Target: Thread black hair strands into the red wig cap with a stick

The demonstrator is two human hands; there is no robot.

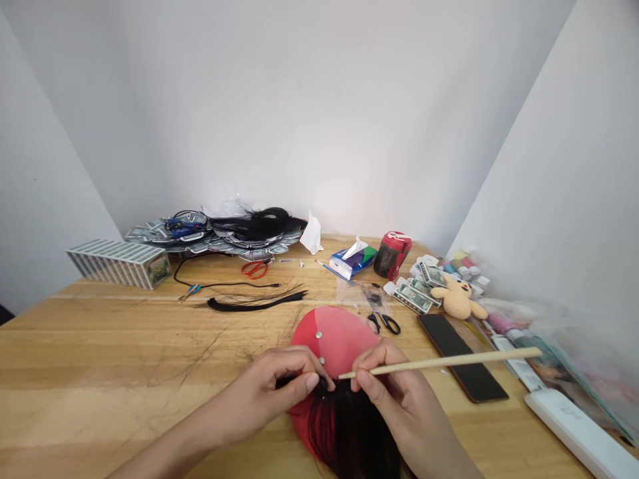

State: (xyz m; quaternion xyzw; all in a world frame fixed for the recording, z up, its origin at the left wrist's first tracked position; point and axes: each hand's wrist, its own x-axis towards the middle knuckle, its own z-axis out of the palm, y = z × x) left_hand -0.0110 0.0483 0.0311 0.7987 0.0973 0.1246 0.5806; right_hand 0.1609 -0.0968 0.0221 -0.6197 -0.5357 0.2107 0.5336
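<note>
left hand [279, 389]: fingers pinched together on black hair [349, 432] | right hand [399, 392]: wooden stick [439, 362] is gripped between closed fingers | hair is laid on red form [334, 339], on table [100, 359]

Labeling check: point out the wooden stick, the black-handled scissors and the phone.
wooden stick [449, 361], head view, mid-shaft right of the right hand.
black-handled scissors [383, 320], head view, near the handles.
phone [462, 356], head view, middle of dark screen.

A small craft workspace in a plain white-walled corner: a pale wooden worktop [100, 346] carries loose bundles of black hair [254, 304], red-handled scissors [255, 269], black-handled scissors [382, 318], small paint pots [462, 264] and a yellow crocheted bear [458, 298].
</note>
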